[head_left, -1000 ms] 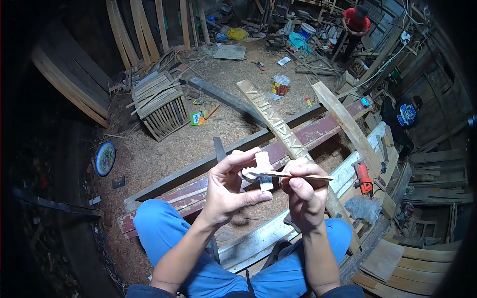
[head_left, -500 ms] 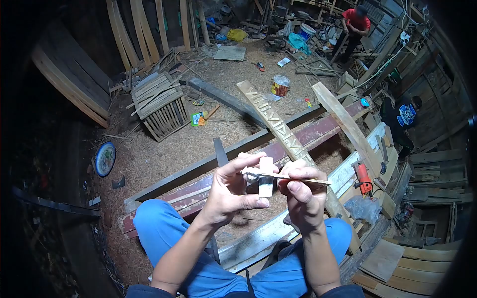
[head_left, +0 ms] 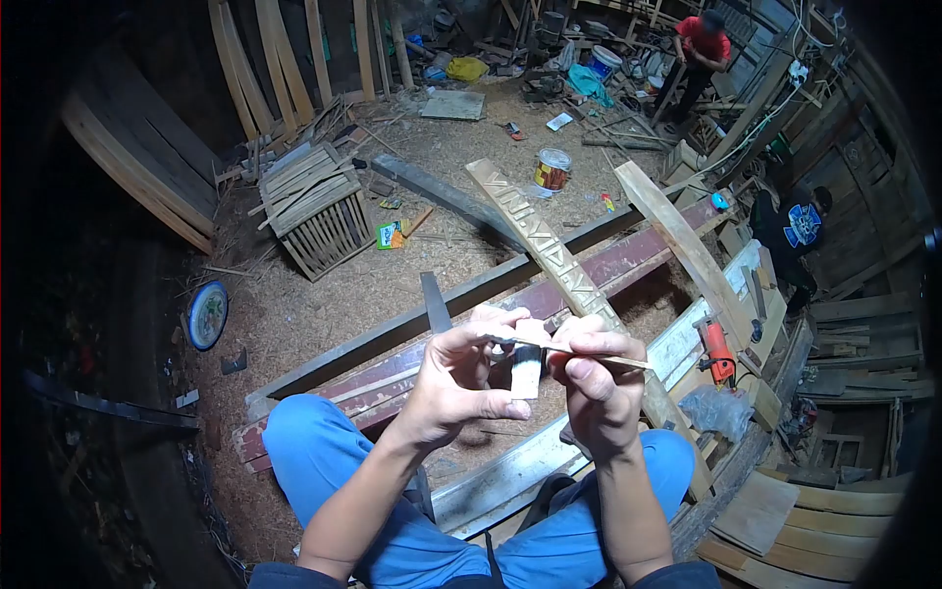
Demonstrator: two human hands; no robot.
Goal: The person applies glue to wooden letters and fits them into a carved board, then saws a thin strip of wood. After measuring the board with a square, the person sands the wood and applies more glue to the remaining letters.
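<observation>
In front of my knees, my left hand is closed, its thumb and fingers gripping a small pale block with a dark band across it. My right hand pinches a thin narrow strip, which crosses the block's upper part edge-on. I cannot tell what the strip is made of. The far end of the strip reaches the fingers of my left hand. Beyond both hands lies a wooden board with carved patterns, resting across dark red beams.
A red power tool and a clear plastic bag lie at the right. A slatted crate and a paint bucket stand on the shavings-covered floor. A person in red is at the back; another in dark clothes is at right.
The block has tilted between my hands, so more of its lower pale face shows. The strip is seen more edge-on. Both hands stay in nearly the same place.
</observation>
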